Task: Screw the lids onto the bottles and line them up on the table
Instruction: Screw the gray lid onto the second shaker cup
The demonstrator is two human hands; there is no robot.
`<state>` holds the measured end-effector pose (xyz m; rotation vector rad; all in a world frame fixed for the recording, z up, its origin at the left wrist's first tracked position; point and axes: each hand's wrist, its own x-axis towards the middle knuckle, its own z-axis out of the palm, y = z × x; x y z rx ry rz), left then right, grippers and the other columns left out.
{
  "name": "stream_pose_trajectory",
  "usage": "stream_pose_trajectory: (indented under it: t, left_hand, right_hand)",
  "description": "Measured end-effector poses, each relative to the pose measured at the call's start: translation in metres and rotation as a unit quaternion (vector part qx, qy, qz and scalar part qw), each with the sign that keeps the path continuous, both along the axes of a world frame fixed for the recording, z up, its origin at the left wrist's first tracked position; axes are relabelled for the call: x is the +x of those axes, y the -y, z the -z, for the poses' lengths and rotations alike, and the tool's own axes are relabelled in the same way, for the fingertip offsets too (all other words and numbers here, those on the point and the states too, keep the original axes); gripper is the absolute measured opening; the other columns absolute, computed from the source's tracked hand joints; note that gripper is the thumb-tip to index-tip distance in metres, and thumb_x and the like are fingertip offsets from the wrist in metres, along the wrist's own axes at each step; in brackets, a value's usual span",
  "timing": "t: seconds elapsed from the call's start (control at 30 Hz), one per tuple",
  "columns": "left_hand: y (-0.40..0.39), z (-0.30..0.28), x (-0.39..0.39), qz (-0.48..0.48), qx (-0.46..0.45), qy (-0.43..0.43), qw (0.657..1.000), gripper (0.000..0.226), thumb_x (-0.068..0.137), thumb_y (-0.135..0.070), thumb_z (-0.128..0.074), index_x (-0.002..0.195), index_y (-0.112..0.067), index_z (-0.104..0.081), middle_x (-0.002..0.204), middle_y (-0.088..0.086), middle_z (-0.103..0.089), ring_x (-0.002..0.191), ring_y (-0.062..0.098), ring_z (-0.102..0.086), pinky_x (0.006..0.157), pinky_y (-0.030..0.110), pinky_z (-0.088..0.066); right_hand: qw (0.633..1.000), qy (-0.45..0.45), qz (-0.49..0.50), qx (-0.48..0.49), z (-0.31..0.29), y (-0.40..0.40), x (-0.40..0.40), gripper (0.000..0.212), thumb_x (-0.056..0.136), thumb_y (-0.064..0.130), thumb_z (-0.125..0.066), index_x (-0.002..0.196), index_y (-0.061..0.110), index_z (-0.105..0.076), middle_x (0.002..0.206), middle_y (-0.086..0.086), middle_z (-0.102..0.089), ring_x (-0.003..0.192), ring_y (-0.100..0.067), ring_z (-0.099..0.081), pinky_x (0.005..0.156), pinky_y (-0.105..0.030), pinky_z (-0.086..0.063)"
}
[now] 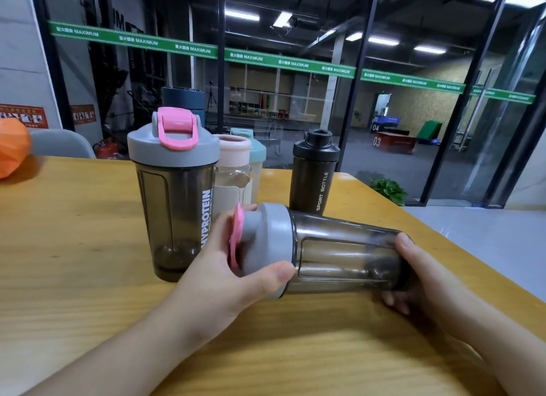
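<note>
A smoky shaker bottle (345, 256) lies on its side just above the wooden table (74, 248), held between both hands. Its grey lid (270, 242) with a pink flip cap points left. My left hand (224, 265) grips the lid, thumb on the rim. My right hand (413, 277) grips the bottle's base. An identical bottle (174, 212) stands upright behind, with its grey and pink lid on. A black bottle (313, 174) marked SPORT BOTTLE stands at the right with its lid on.
Behind the upright shaker stand a pink-lidded clear bottle (233, 171), a teal-lidded one (255, 156) and a dark blue one (183, 100). An orange object (11, 150) sits at the table's left edge. The table's right edge (443, 233) runs diagonally; glass walls lie beyond.
</note>
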<state>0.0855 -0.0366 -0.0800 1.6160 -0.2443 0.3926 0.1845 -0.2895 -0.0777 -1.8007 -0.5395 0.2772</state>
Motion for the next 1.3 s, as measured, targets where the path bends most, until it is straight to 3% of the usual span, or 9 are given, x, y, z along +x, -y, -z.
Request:
stream_pose_trajectory:
  t: [0.1,0.2,0.3,0.47,0.73,0.87,1.0,1.2,1.3]
  left_hand:
    - [-0.001,0.005,0.005,0.009,-0.049,-0.052,0.997,0.057,0.043,-0.059,-0.072,0.094,-0.066,-0.048,0.1,-0.026,-0.065,0.092,0.002,-0.067,0.066,0.024,-0.057]
    - [-0.004,0.011,0.009,0.016,-0.1,-0.1,0.99,0.073,0.041,-0.06,-0.075,0.111,-0.051,-0.055,0.112,-0.004,-0.068,0.098,0.024,-0.068,0.065,0.04,-0.058]
    - [-0.003,0.011,0.01,0.017,-0.112,-0.116,0.987,0.08,0.04,-0.06,-0.075,0.115,-0.042,-0.055,0.114,0.002,-0.067,0.097,0.028,-0.069,0.065,0.044,-0.059]
    - [-0.004,0.007,0.011,0.014,-0.095,-0.11,0.989,0.084,0.04,-0.054,-0.077,0.119,-0.039,-0.053,0.114,0.002,-0.064,0.098,0.026,-0.067,0.062,0.041,-0.058]
    - [-0.006,0.008,0.013,0.021,-0.07,-0.06,0.995,0.071,0.039,-0.053,-0.084,0.104,-0.049,-0.057,0.105,-0.004,-0.067,0.098,0.023,-0.067,0.072,0.047,-0.057]
    - [-0.003,0.007,0.009,0.01,-0.037,0.005,0.999,0.079,0.043,-0.047,-0.083,0.115,-0.035,-0.054,0.104,-0.004,-0.069,0.096,0.014,-0.068,0.071,0.025,-0.054]
    - [-0.002,0.003,0.004,-0.003,-0.002,0.018,1.0,0.078,0.047,-0.047,-0.077,0.118,-0.033,-0.05,0.101,-0.013,-0.068,0.094,0.005,-0.067,0.069,0.013,-0.05]
    - [0.004,0.004,0.007,-0.01,-0.077,-0.052,0.996,0.064,0.04,-0.054,-0.077,0.099,-0.059,-0.051,0.099,-0.02,-0.067,0.09,0.008,-0.069,0.064,0.032,-0.058]
    - [0.007,0.007,0.008,-0.017,-0.151,-0.088,0.984,0.077,0.037,-0.052,-0.085,0.107,-0.048,-0.053,0.112,-0.006,-0.065,0.095,0.021,-0.069,0.067,0.044,-0.059]
  right_hand:
    - [0.998,0.03,0.007,0.052,0.0,-0.004,-0.005,0.094,0.039,0.086,-0.067,0.117,0.035,-0.056,0.08,-0.017,-0.063,0.052,-0.023,-0.055,0.042,-0.028,-0.039]
    - [0.996,0.047,0.01,0.077,-0.004,-0.004,-0.007,0.083,0.039,0.08,-0.073,0.114,0.049,-0.057,0.096,-0.019,-0.057,0.062,-0.017,-0.056,0.049,-0.028,-0.044]
    - [0.996,0.052,0.021,0.062,-0.005,-0.004,-0.01,0.081,0.038,0.082,-0.071,0.111,0.048,-0.057,0.103,-0.018,-0.06,0.068,-0.022,-0.056,0.053,-0.03,-0.045]
    - [0.995,0.071,0.047,0.045,-0.002,-0.003,-0.007,0.079,0.039,0.086,-0.065,0.107,0.048,-0.055,0.104,-0.028,-0.059,0.067,-0.026,-0.053,0.054,-0.033,-0.04]
    - [0.997,0.043,0.051,0.049,-0.002,-0.003,-0.001,0.076,0.037,0.084,-0.068,0.101,0.044,-0.061,0.088,-0.014,-0.067,0.055,-0.016,-0.052,0.043,-0.024,-0.039]
    - [0.998,0.025,0.057,0.033,-0.003,-0.002,0.0,0.053,0.069,0.055,-0.059,0.109,0.021,-0.058,0.07,0.0,-0.067,0.048,-0.016,-0.053,0.04,-0.022,-0.036]
    - [0.997,0.015,0.058,0.042,-0.004,-0.003,-0.004,0.042,0.072,0.05,-0.054,0.102,0.021,-0.059,0.067,0.002,-0.067,0.047,-0.015,-0.053,0.041,-0.022,-0.036]
    - [0.989,0.092,0.074,0.084,-0.003,-0.01,-0.004,0.061,0.06,0.06,-0.07,0.116,0.047,-0.05,0.092,-0.009,-0.057,0.055,-0.014,-0.06,0.054,-0.028,-0.051]
    - [0.968,0.233,0.092,0.014,-0.001,-0.007,0.0,0.083,0.055,0.056,-0.075,0.124,0.064,-0.029,0.125,0.0,-0.05,0.096,-0.006,-0.065,0.086,-0.028,-0.053]
